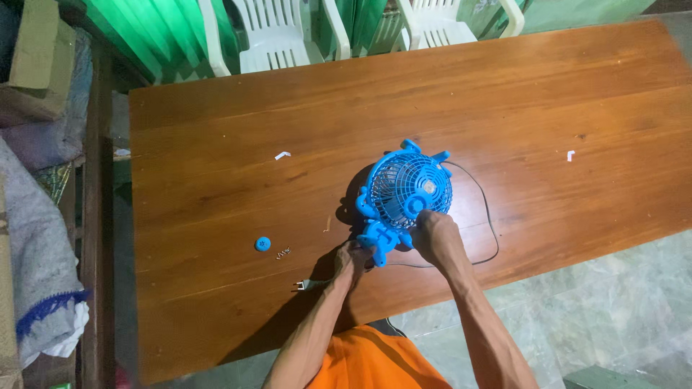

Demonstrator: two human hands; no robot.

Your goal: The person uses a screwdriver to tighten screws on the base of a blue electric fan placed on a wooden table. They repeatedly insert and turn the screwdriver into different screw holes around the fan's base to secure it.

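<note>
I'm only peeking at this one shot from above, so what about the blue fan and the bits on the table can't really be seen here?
- Fan base: hidden under the left hand and right hand, head view.
- Blades: blurred behind the grille.
- Small metal bits beside the blue cap: too small to identify.
- Cord: partly hidden behind the fan and the right arm.
- White chairs: cut off by the top edge.

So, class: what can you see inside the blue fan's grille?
Through the fan grille, pale blades show, with a blue hub at the front. The right hand covers the lower edge; the motor behind is hidden.
</note>
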